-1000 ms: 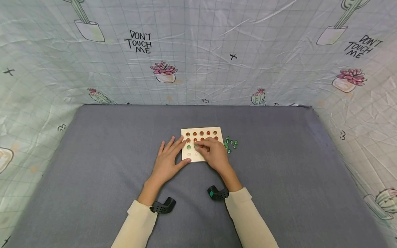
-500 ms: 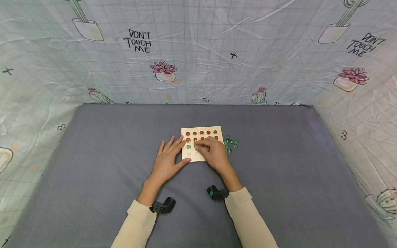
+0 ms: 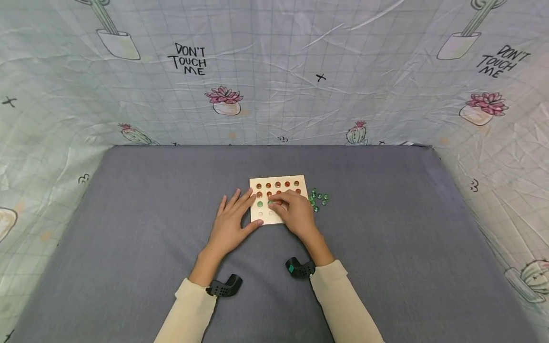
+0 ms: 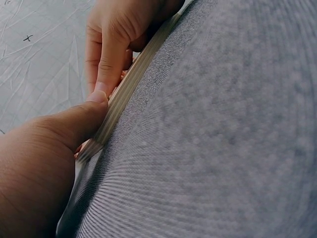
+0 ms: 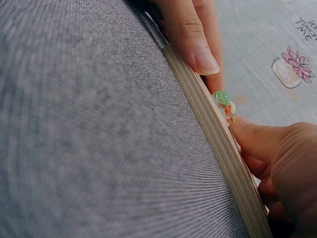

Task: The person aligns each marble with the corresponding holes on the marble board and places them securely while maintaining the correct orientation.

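The left hand [image 3: 231, 224], fingers spread, touches the left side of the pale board [image 3: 274, 220] — between the hands, long axis crosswise. The right hand [image 3: 299, 213] pinches a green bead [image 3: 270, 202] over it and is nearer the loose beads [image 3: 319, 196], just rightward. Gray cloth [image 3: 171, 190] lies beneath; a printed curtain [image 3: 266, 57] hangs beyond both.

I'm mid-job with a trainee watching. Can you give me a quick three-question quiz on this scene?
1. True or false: the left hand has its fingers spread.

2. On which side of the board do the loose green pieces lie: a) left, b) right, c) far?

3. How many round pieces sit in the board's farthest row?

Key: 1. True. 2. b. 3. Five.
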A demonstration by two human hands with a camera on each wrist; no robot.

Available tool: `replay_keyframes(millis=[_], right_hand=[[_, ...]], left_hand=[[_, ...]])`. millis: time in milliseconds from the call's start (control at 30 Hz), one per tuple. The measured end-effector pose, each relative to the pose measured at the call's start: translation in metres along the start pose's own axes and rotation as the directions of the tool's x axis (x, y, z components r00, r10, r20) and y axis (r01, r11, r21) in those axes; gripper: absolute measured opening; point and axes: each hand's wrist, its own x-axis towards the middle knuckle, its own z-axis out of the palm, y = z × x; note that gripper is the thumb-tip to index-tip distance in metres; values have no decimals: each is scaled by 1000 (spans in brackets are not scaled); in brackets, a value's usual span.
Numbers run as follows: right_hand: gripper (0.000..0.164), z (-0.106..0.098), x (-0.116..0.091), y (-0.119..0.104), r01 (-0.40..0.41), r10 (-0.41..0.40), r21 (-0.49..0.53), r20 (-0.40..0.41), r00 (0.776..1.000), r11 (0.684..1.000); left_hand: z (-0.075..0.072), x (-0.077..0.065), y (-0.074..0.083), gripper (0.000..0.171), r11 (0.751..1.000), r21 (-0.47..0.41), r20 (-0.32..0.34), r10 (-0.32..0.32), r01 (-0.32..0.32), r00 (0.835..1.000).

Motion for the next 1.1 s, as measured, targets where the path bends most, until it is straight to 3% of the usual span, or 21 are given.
replay_keyframes(millis=[600,767,933,1100], right_hand=[[22,2,1,1,13,-13,-15,-13,1000,1000],[23,-2,1,4,35,-35,77,4,999,996],[20,-19,-2,9,17,-23,203,26,999,979],[19,-51,-6,25,-40,52,229,-44,998,973]], left_hand=[[0,0,0,71,1000,-5,-3,-3,3,1000],[-1,0,1,72,1000,-5,-8,-4,4,1000],[-1,-1,1,72,1000,-5,-13,-4,4,1000],[0,-1,0,73,1000,2,-20,-2,2,1000]])
